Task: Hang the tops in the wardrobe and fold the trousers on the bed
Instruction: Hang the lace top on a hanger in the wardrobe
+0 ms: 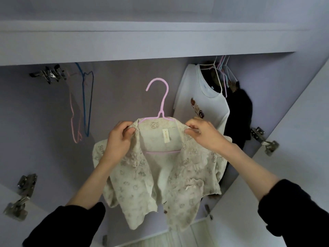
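Both arms are reaching forward and up, black sleeves pushed back to the forearms. The left hand [118, 139] is curling its fingers and thumb into a pinching grip on the left side of a shirt [160, 184] collar. The right hand [201, 133] is pinching the right side of the collar, knuckles up, wrist bent slightly inward.

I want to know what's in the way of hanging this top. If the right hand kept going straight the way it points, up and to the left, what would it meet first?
Judging loosely, since depth is unclear: the right hand, pinching the patterned top at its collar, would first meet the pink hanger, then the wardrobe's back wall.
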`<state>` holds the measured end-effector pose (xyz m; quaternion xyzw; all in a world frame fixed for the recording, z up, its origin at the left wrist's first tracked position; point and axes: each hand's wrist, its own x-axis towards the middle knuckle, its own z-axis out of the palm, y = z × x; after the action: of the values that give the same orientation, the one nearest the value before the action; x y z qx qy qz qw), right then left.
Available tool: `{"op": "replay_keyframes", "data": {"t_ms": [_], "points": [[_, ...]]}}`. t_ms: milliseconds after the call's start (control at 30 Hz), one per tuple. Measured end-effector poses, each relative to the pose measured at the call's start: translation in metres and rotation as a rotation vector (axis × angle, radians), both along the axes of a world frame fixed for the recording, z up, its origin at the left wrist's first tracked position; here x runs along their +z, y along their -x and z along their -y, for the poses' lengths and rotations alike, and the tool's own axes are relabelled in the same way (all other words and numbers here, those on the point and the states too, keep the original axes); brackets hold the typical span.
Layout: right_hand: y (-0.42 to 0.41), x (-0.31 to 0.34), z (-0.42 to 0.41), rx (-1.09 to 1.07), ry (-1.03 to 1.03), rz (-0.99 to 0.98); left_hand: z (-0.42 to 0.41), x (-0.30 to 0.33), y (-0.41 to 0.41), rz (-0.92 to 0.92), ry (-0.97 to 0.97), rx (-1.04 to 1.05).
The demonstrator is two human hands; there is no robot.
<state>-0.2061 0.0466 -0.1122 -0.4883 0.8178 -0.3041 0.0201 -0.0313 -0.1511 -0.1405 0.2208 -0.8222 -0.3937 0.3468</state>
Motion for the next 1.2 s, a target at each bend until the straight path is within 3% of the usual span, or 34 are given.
{"op": "replay_keyframes", "data": {"t_ms": [133,300,467,633,733,833,967,1200], "points": [[0.017,-0.008,-0.012,-0.028,0.093,0.141,-0.011,0.002,0.014,0.100,0.101,-0.008],[0.047,-0.013,-0.025,-0.111,0.067,0.204,-0.033,0.007,0.040,0.278,0.251,-0.008],[0.075,-0.006,-0.026,-0.234,0.021,0.455,-0.061,0.021,0.062,0.249,0.378,0.056],[0.098,0.015,-0.018,-0.192,0.057,0.858,-0.081,0.061,0.076,0.090,0.809,0.205],[0.112,0.023,-0.008,-0.173,0.031,0.611,-0.086,0.088,0.091,-0.010,1.049,0.288],[0.125,0.022,0.006,-0.224,0.092,0.397,-0.084,0.103,0.104,0.048,1.164,0.373],[0.148,0.026,0.023,-0.297,0.225,0.375,-0.080,0.107,0.119,0.148,1.201,0.465],[0.186,0.032,0.047,-0.385,0.435,0.559,-0.072,0.101,0.125,0.150,1.231,0.507]]}}
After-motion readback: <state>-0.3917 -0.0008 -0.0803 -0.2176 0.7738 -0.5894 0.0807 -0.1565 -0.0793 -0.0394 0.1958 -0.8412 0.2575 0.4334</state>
